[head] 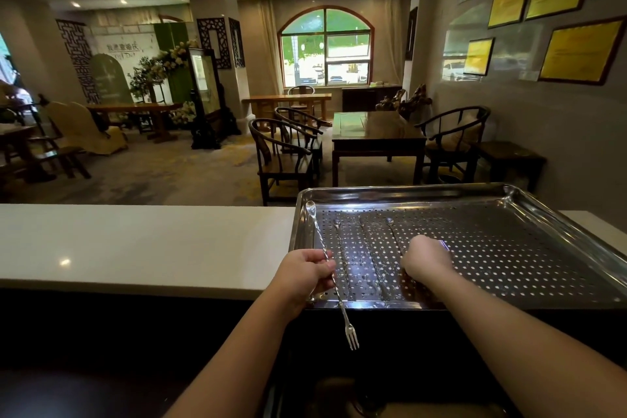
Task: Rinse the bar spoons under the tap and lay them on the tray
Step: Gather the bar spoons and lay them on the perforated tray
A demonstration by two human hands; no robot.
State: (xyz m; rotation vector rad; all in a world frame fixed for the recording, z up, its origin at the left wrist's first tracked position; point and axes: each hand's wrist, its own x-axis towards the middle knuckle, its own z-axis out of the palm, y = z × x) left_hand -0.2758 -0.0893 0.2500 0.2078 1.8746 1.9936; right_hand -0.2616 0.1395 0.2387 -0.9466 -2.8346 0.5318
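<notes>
Here, left hand (307,270) fingers pinching a twisted bar spoon (330,268), right hand (425,256) fingers curled down on the tray (509,193), grip unclear

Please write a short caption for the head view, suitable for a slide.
Left hand holds a bar spoon beside the perforated tray; right hand rests on spoons already laid there.

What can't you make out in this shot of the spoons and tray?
Head view:
- Right hand: fingers curl out of sight behind its back, so its grip is unclear.
- Spoons on the perforated tray: glare blurs them; count uncertain.
- Tap and sink: dark, cut off at the bottom edge.
- Left hand clearly holds a bar spoon.
</notes>
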